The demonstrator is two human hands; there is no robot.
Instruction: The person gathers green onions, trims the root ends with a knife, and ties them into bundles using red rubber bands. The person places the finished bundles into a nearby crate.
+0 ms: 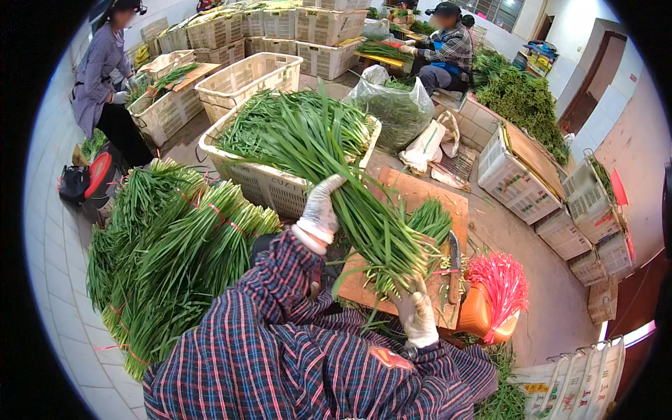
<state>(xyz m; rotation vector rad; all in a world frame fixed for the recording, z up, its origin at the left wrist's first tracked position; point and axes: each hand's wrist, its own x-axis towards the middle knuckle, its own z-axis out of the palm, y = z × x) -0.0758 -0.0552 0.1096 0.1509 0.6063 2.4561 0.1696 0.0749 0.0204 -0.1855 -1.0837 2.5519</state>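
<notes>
My left hand (321, 209), in a whitish glove, grips a long bunch of garlic chives (362, 220) around its leafy middle. At the bunch's pale stem end is my right hand (417, 315), also gloved, with its fingers partly hidden against the stems. The bunch slants over a reddish-brown board (446, 197). On the board's right side lies a knife (454, 268) with a dark blade and wooden handle. Cut stem bits and a short heap of chives (430, 220) are beside it. A plastic crate (268, 184) full of chives stands just beyond my left hand.
Tied chive bundles (194, 262) are piled at my left. Pink plastic ties (499, 283) hang over an orange container (475, 310) at the right. Stacked crates (525, 173) line the right wall. Two people work farther off, near a clear plastic bag (394, 110) and a pale crate (252, 79).
</notes>
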